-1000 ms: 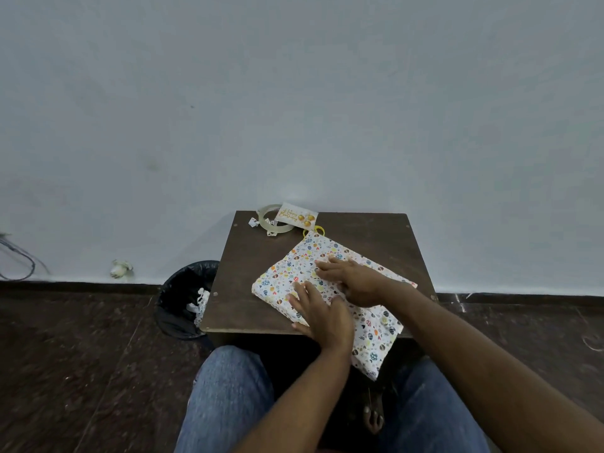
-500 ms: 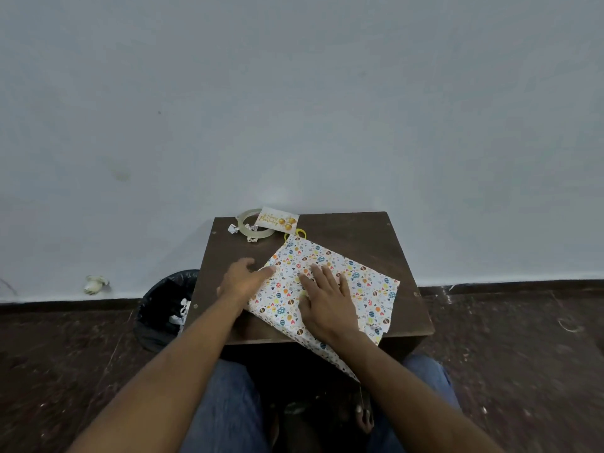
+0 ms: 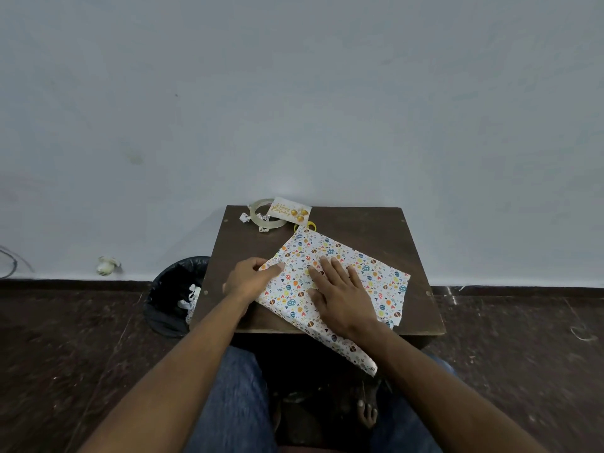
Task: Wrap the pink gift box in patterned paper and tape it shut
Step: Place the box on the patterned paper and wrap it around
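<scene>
White patterned paper (image 3: 359, 266) lies folded over the pink gift box on the small brown table (image 3: 366, 223); the box itself is hidden under the paper. My left hand (image 3: 248, 279) pinches the paper's left edge between thumb and fingers. My right hand (image 3: 340, 292) lies flat on top of the paper with fingers spread, pressing it down. A loose flap of the paper hangs over the table's front edge toward my lap. A clear tape roll (image 3: 264, 214) sits at the table's back left corner.
A greeting card (image 3: 289, 210) leans on the tape roll, with a yellow ring (image 3: 305, 226) beside it. Small paper scraps lie near the tape. A black bin (image 3: 176, 295) with paper waste stands on the floor left of the table. My knees are under the table.
My left hand moved from the top of the paper to its left edge and took hold of it. My right hand flattened out on the paper.
</scene>
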{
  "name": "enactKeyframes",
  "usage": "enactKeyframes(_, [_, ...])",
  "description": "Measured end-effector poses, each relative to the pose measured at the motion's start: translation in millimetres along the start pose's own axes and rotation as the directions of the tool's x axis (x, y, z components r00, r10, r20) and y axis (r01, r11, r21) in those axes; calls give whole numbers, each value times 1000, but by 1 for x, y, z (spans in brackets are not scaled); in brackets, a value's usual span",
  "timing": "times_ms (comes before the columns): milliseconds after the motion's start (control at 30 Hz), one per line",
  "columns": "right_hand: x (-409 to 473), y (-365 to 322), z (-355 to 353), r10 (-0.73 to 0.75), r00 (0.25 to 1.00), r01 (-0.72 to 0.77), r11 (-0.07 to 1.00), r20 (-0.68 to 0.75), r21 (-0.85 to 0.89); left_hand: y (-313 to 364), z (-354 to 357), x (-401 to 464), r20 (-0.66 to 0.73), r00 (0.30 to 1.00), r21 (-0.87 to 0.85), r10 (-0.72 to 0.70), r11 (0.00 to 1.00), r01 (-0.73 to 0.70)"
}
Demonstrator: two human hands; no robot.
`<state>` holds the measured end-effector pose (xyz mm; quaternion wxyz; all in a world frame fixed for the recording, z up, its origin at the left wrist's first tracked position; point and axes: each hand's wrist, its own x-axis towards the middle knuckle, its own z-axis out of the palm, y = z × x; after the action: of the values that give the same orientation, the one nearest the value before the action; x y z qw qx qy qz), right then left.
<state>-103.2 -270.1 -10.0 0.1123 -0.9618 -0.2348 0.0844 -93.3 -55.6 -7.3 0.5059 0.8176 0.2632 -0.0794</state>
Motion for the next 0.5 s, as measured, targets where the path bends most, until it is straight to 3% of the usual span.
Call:
enactKeyframes(267, [15,18,-21,-139,982,144,989,130,-27,-10,9,-33,-120,993,-24,-15,1000,12])
enactKeyframes(500, [8,15,-13,-136,987,139,990,80,-30,-10,8,-37,-82,997,7,2,1000,-2])
